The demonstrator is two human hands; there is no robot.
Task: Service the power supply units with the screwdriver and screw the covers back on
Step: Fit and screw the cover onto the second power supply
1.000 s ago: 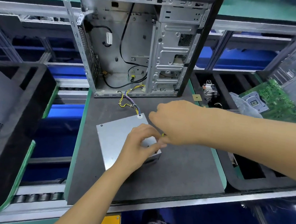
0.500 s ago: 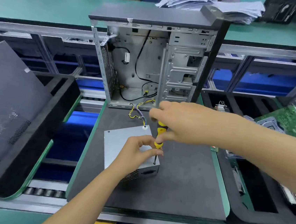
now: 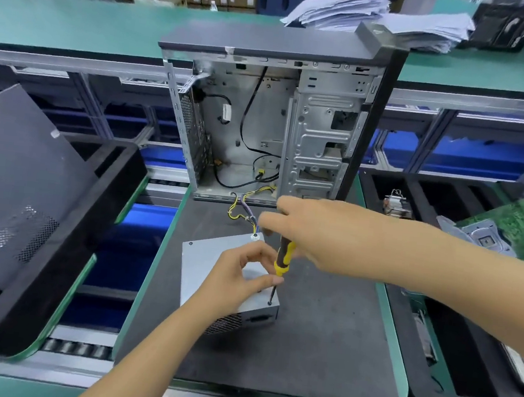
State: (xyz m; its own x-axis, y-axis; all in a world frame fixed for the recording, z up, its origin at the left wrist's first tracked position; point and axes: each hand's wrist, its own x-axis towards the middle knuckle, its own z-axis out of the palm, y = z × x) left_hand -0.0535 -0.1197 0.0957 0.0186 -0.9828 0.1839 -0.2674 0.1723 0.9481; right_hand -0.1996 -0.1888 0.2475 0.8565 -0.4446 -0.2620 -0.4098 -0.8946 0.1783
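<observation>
— Power supply unit (image 3: pixel 215 259) — where was it?
— Mid-mat (image 3: pixel 319 350), before the open computer case (image 3: pixel 271 128).
— And the hands?
— Right hand (image 3: pixel 309 232) gripped the yellow-black screwdriver (image 3: pixel 282 262), tip on the cover's corner. Left hand (image 3: pixel 239 276) pinched its shaft.

no readable text, labels, brands, numbers or signs anywhere
</observation>
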